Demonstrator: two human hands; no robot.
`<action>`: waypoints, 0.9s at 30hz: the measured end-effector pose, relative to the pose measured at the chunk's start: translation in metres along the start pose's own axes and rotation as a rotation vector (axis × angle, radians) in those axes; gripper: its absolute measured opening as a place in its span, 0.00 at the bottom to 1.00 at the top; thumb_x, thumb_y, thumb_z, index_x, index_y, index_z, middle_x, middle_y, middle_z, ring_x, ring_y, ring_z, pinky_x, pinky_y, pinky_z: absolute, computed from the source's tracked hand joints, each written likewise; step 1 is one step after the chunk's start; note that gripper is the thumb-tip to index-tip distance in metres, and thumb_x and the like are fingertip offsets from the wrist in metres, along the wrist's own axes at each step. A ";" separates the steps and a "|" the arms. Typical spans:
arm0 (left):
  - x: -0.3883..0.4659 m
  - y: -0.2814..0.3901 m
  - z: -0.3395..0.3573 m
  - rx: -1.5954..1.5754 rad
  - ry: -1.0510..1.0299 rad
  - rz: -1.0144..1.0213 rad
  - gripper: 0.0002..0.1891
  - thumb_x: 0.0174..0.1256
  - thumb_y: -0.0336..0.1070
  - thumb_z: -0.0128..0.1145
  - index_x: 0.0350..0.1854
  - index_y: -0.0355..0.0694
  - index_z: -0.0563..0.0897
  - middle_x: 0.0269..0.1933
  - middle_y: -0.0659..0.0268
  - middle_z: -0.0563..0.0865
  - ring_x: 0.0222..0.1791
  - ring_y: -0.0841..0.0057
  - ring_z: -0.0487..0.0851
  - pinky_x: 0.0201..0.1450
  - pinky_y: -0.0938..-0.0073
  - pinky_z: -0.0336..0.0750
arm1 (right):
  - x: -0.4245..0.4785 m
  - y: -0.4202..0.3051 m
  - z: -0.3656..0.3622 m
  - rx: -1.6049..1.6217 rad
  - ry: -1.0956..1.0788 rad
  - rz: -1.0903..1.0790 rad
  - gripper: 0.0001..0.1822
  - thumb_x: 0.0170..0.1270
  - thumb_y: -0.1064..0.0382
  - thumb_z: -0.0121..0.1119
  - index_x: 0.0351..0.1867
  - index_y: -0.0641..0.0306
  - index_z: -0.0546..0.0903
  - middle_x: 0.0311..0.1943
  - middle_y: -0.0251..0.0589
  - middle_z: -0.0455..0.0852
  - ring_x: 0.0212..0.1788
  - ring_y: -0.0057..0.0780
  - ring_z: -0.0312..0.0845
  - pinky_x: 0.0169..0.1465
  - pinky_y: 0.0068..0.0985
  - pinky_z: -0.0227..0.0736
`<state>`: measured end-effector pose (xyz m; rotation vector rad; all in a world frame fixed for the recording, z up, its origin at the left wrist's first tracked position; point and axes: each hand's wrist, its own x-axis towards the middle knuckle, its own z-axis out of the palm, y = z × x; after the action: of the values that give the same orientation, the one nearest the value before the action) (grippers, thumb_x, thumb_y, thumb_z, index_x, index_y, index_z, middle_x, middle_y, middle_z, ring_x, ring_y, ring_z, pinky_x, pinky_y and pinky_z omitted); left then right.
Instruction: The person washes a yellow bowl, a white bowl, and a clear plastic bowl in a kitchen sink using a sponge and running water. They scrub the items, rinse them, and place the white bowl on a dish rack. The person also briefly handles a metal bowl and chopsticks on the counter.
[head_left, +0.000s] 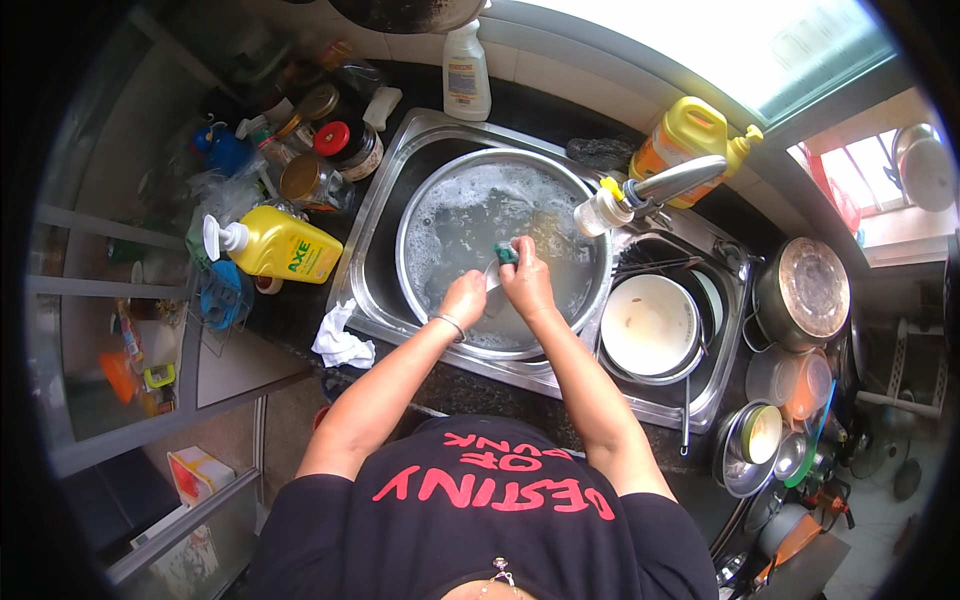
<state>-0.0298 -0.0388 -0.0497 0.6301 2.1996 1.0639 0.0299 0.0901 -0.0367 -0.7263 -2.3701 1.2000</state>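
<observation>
A wide stainless steel basin (602, 300) of cloudy, sudsy water sits in the left bowl of a double sink (375, 217). Both my hands are over this water, close together. My right hand (527, 281) grips a green scrubbing pad (506, 253) with some foam on it. Between the hands runs a pale, shiny utensil (493, 276), possibly a spoon; its lower part is hard to make out in the water. My left hand (463, 297), with a bracelet at the wrist, is closed on one end of it.
The faucet (679, 181), with a white filter (600, 213), overhangs the basin's right rim. In the right sink bowl are a white bowl (649, 325) and other dishes. A yellow soap pump bottle (289, 246) and a crumpled white cloth (343, 337) lie left; a large pot (806, 289) stands right.
</observation>
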 end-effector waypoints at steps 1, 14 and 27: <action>0.002 0.002 -0.004 -0.074 -0.079 -0.051 0.16 0.67 0.45 0.40 0.34 0.36 0.72 0.22 0.60 0.78 0.19 0.67 0.76 0.26 0.67 0.70 | 0.001 0.000 -0.001 0.063 0.046 0.013 0.12 0.52 0.67 0.51 0.40 0.63 0.71 0.29 0.53 0.80 0.32 0.48 0.78 0.36 0.35 0.72; 0.025 -0.042 -0.003 -0.014 0.298 -0.100 0.11 0.61 0.36 0.43 0.42 0.40 0.73 0.28 0.55 0.79 0.25 0.62 0.78 0.28 0.65 0.72 | -0.029 0.013 -0.035 -0.297 -0.495 0.103 0.15 0.59 0.57 0.53 0.44 0.65 0.77 0.45 0.53 0.78 0.45 0.47 0.76 0.48 0.35 0.71; 0.044 -0.035 0.007 -0.764 0.009 -0.031 0.15 0.61 0.30 0.50 0.50 0.34 0.72 0.43 0.59 0.82 0.44 0.70 0.80 0.48 0.72 0.72 | -0.041 0.005 -0.033 -0.044 -0.217 -0.043 0.17 0.55 0.63 0.57 0.46 0.66 0.76 0.48 0.52 0.76 0.52 0.46 0.71 0.55 0.34 0.66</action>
<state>-0.0610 -0.0267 -0.0957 0.2385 1.6026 1.7378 0.0813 0.0884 -0.0266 -0.5805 -2.5818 1.2686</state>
